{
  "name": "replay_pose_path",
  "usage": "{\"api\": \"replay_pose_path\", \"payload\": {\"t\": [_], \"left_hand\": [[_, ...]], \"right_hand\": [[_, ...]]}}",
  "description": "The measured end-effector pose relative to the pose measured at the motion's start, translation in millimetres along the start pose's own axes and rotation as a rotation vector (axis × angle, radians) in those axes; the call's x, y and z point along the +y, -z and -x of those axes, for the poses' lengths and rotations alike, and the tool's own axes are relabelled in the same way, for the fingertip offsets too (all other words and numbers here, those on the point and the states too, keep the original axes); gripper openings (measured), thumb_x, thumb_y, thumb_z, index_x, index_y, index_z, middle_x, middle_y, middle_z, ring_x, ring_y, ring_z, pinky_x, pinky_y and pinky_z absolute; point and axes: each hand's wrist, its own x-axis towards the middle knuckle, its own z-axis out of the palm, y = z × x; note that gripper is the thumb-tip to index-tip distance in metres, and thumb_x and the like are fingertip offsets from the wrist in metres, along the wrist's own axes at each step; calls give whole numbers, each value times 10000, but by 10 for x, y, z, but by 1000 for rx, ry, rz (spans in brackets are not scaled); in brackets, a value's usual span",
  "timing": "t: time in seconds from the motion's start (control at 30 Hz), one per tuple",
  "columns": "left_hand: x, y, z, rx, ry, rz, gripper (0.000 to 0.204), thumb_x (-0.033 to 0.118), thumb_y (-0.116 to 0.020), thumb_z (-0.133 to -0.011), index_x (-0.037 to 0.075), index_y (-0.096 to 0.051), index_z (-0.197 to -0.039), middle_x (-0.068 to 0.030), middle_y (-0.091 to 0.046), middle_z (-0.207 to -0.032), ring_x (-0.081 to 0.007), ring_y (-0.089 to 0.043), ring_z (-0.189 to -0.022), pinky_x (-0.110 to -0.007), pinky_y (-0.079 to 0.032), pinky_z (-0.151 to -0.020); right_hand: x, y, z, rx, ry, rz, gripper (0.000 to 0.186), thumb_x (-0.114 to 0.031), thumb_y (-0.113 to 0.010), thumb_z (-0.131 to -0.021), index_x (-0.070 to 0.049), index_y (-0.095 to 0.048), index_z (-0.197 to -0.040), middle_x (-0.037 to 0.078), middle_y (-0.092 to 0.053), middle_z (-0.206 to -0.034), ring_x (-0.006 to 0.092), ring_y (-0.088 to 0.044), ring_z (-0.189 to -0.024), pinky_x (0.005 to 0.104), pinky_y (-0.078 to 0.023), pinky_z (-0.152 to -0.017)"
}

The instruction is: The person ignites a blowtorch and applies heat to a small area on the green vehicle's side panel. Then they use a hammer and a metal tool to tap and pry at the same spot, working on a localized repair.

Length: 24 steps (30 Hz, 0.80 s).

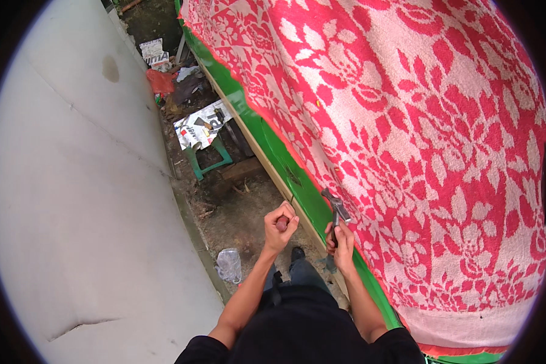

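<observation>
In the left grip (pixel 276 234), a tool with a reddish handle (pixel 283 224) is clasped, its tip seemingly at the wooden rail (pixel 262 154) just beyond. By the right grip (pixel 344 241), alongside, a hammer (pixel 338 207) is held. The handle is best kept steady, knuckles clear.

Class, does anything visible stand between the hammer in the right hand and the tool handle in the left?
Nothing visible does. The hammer in the right hand and the reddish tool handle in the left hand are apart, with an open gap; the wooden rail and green strip appear to lie below it.
</observation>
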Motion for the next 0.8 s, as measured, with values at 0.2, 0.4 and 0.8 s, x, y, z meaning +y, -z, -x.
{"api": "replay_pose_path", "payload": {"t": [0.2,0.4,0.8], "left_hand": [[-3,-80,-117,-8,-64,30,244,-77,-646,-794,27,-465,-668,-37,-496,-655,-154,-452,-691,-308,-366,-667],[-65,-141,-201,-23,-69,60,244,-70,-638,-779,22,-450,-655,-25,-490,-655,-148,-437,-690,-307,-362,-680],[-194,-291,-131,74,-4,56,221,-68,-600,-764,1,-419,-660,-43,-472,-685,-141,-436,-697,-303,-367,-684]], "right_hand": [[31,-17,72,68,33,-1,400,-421,-451,-1063,-33,-523,-997,-34,-357,-587,49,-294,-442,231,-218,-406],[47,-67,155,62,28,-23,406,-429,-456,-1067,-33,-521,-1007,-43,-347,-596,43,-275,-444,229,-216,-408],[-145,146,239,-25,4,-52,373,-364,-444,-1087,-11,-542,-1020,-57,-354,-612,30,-291,-477,225,-229,-431]]}}
